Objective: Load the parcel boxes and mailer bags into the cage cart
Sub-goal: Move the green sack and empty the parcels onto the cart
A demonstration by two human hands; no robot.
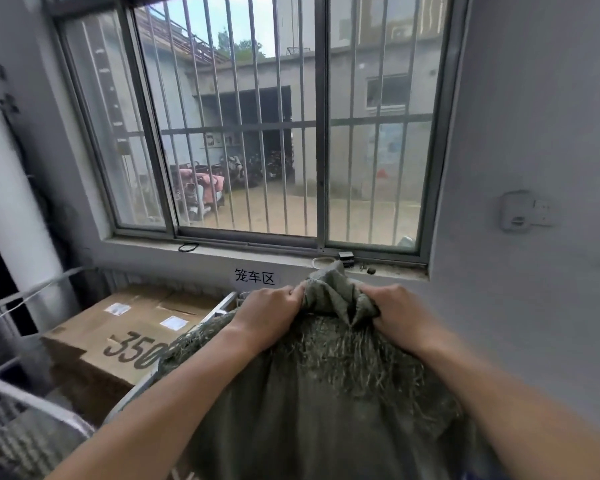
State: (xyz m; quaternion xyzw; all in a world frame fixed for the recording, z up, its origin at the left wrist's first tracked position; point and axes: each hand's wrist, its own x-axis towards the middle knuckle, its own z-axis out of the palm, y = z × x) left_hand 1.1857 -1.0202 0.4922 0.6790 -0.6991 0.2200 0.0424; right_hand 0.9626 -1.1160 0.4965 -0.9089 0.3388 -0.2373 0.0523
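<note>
We see a large grey-green woven sack (pixel 326 393) filling the near centre, just right of the cage cart (pixel 222 304). Its bottom is cut off by the near edge and its contents are hidden. Its long axis runs near to far, with the gathered mouth pointing far and up towards the window sill. The cart's wire bars on the left are blurred. Inside it lies a cardboard box (pixel 118 334), its printed "350" partly covered by the sack's frayed edge. Our left hand (pixel 267 315) and right hand (pixel 400 311) each clench a bunch of cloth at the mouth. A paper label (pixel 254 277) sits on the far wall.
</note>
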